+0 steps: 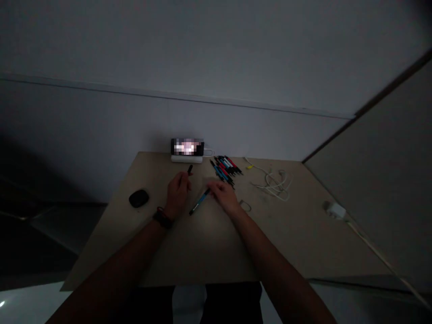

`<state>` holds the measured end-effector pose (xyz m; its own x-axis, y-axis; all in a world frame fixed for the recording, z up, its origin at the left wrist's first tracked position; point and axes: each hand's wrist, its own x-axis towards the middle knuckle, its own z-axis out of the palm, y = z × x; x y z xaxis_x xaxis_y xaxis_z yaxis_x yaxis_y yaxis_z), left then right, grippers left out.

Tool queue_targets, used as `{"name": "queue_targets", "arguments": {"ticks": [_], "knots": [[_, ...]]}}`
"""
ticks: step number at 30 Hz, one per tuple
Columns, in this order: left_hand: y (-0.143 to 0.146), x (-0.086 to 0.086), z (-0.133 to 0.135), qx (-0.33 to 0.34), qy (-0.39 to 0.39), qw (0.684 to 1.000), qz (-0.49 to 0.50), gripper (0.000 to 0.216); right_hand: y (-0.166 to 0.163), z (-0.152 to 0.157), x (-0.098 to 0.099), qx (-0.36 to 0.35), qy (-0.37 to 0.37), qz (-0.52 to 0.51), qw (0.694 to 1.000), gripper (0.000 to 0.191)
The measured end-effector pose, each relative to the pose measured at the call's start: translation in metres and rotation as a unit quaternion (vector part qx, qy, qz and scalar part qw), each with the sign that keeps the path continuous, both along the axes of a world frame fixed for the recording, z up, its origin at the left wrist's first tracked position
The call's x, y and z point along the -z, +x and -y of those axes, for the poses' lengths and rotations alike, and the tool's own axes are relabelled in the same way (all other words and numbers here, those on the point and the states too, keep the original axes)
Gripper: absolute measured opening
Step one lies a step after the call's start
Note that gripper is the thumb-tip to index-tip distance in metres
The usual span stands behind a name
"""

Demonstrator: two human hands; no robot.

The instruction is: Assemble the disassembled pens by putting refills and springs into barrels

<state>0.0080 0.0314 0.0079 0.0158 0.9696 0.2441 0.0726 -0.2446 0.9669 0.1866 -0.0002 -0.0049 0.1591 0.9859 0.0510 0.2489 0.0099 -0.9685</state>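
My left hand is closed around a small black pen cap or pen end, which sticks out past the fingers toward the wall. A dark band sits on that wrist. My right hand is closed on a blue pen that lies slanted on the tan table between both hands. Just beyond my right hand lies a pile of several pens in red, blue and black.
A phone with a lit screen leans on a white stand at the table's far edge by the wall. A black mouse-like object lies left. White cables lie right, and a white charger sits near the right edge.
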Motion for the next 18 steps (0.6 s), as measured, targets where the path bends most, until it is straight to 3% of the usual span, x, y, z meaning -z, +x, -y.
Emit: {"name": "queue_targets", "arguments": {"ticks": [5,12,14,18], "knots": [[-0.001,0.0,-0.003,0.007,-0.01,1.0,-0.006,0.046,-0.012,0.006,-0.003,-0.043,0.05,0.231,0.971,0.015],[-0.001,-0.001,-0.003,0.019,0.001,0.999,-0.039,0.047,-0.012,0.009,-0.014,-0.044,0.051,0.325,0.943,0.011],[-0.001,-0.001,-0.004,0.02,-0.005,0.999,-0.037,0.048,-0.006,0.011,-0.021,-0.022,0.031,0.358,0.933,0.012],[-0.001,0.002,-0.005,0.034,-0.032,0.999,-0.014,0.049,0.016,0.019,-0.042,0.051,-0.095,0.453,0.885,0.016]]}}
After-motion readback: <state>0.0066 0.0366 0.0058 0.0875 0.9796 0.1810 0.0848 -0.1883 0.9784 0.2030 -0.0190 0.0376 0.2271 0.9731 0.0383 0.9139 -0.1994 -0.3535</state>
